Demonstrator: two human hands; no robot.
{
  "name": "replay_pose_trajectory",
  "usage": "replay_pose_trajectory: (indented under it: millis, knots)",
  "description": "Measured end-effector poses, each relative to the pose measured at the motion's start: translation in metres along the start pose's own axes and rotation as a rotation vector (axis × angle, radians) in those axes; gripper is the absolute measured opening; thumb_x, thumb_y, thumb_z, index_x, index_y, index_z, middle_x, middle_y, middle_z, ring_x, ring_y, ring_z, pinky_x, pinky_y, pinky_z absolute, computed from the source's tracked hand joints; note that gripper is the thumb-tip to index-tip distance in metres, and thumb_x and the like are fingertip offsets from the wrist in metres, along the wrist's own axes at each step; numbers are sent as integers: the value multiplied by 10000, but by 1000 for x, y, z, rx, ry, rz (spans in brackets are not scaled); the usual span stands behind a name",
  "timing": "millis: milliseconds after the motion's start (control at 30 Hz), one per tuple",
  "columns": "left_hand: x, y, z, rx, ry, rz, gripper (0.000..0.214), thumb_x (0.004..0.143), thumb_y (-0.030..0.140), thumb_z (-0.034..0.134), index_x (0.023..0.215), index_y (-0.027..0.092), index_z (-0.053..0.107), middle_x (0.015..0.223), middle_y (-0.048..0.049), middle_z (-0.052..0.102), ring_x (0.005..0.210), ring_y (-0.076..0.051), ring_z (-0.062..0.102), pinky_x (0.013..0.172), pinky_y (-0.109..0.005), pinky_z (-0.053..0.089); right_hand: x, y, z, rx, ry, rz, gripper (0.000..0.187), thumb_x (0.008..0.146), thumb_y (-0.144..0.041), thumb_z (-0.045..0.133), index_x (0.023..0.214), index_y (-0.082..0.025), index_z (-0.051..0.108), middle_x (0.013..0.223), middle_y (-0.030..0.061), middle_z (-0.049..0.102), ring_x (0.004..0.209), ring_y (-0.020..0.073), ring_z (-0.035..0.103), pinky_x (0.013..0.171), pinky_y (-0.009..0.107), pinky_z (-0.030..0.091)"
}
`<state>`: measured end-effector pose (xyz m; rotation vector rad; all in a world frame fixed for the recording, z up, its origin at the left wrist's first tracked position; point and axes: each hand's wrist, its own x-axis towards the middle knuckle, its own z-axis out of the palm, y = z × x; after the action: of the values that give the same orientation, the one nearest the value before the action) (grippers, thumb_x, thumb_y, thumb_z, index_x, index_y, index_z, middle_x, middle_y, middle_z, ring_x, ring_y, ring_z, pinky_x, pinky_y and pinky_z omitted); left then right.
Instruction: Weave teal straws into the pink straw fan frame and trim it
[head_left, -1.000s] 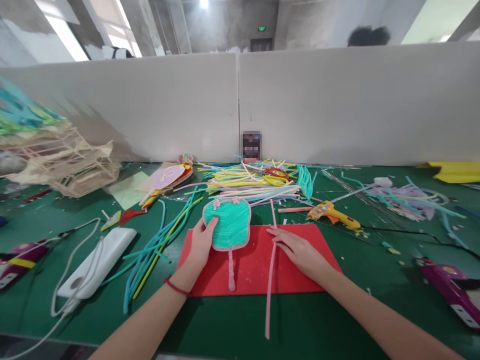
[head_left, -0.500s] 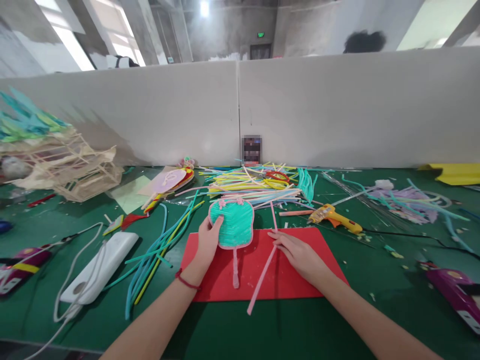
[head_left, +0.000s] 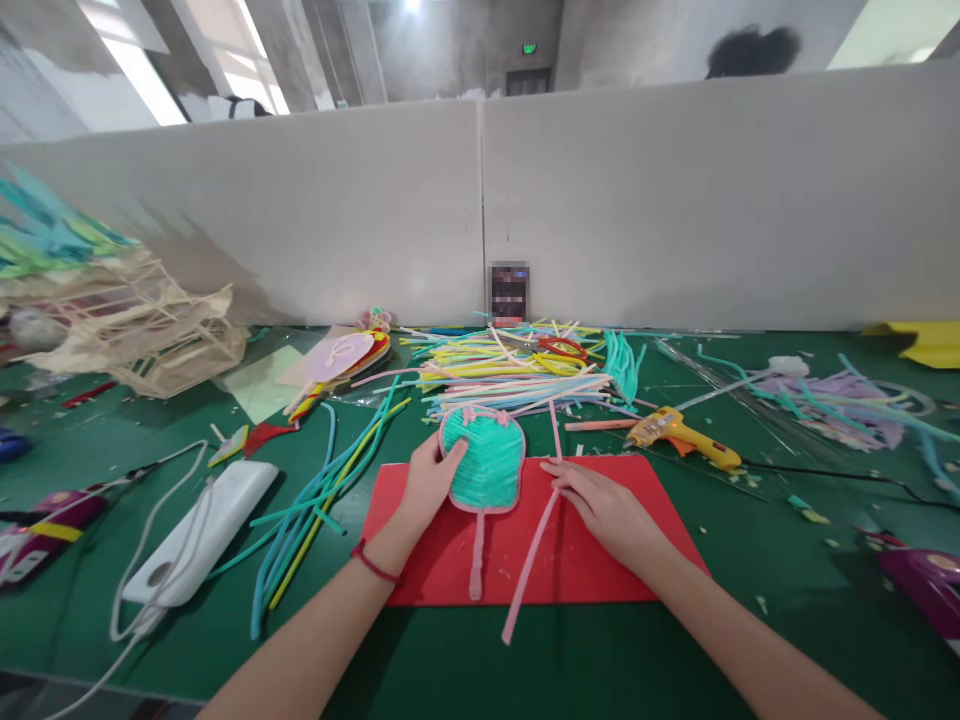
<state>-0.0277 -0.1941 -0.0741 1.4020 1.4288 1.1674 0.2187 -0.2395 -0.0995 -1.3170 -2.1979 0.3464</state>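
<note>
A teal fan (head_left: 486, 462) with a pink rim and pink handle lies at the top edge of a red sheet (head_left: 600, 560) on the green table. My left hand (head_left: 429, 478) grips the fan's left edge, thumb on its face. My right hand (head_left: 604, 505) rests on the red sheet just right of the fan, fingers pinched on a long pink pipe cleaner (head_left: 534, 550) that bends at my fingers and runs down off the sheet's near edge.
A heap of coloured pipe cleaners (head_left: 510, 375) lies behind the sheet. A yellow glue gun (head_left: 679, 435) sits to the right, a white power bank (head_left: 199, 530) with cable to the left, a stick frame (head_left: 142, 340) far left. A grey partition (head_left: 480, 210) closes the back.
The fan slid right along the sheet's top edge with my left hand. The pink pipe cleaner, straight before, now bends at my right fingers and its lower end has swung left.
</note>
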Motion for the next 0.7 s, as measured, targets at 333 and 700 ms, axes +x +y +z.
replay_pose_trajectory:
  millis: [333,700]
  knots:
    - [-46,-14,-22,666,20,166,500,827,462,444,1201,142,530,1395,-149,401,1326,-303,284,1074,-498,227,1,-2,-1,53,-22,49,315,893,-183,372,1126,-239,576,1208,45,609,1091,181,585,908,353,508]
    - [-85,-25,-48,1168,-266,485,669,874,487,371,1439,200,157,1492,-126,209,1361,-248,235,1085,-461,236,1,-5,-6,131,-30,86,299,890,-180,373,1082,-264,586,1172,38,630,1082,193,590,905,391,505]
